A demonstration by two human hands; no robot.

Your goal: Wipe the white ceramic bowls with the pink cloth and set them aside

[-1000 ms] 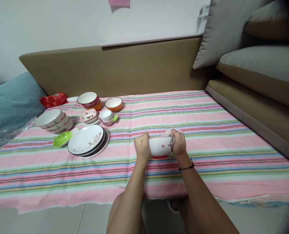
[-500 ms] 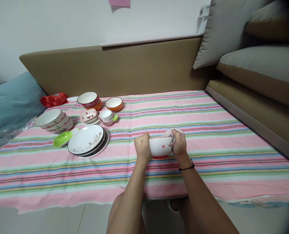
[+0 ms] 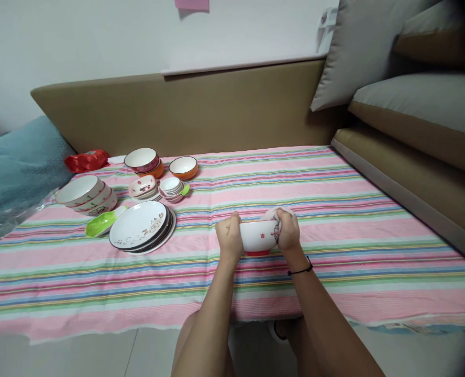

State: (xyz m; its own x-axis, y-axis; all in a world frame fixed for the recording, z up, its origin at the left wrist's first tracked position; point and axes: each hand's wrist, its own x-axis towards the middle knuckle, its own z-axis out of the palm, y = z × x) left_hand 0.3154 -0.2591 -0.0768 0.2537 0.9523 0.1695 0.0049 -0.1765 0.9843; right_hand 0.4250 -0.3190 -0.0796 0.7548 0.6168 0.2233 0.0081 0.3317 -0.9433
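Between my two hands is a white bowl (image 3: 256, 236) with a red foot and a dark floral print on its right side. My left hand (image 3: 230, 235) is closed on the bowl's left rim, thumb on top. On the right rim, my right hand (image 3: 289, 230) is closed around a pale cloth (image 3: 270, 213), pressing it against the bowl. Part of the cloth bunches up behind the rim; the inside of the bowl is hidden from me. I cannot tell whether the foot touches the striped cloth cover (image 3: 334, 225) beneath.
To the left stand stacked plates (image 3: 138, 225), a green dish (image 3: 100, 224), stacked white bowls (image 3: 81, 191), small dishes (image 3: 170, 185), square dishes (image 3: 143, 185) and an orange bowl (image 3: 184, 168). A red bag (image 3: 86, 161) lies behind them. Cushions (image 3: 417, 104) rise at the right.
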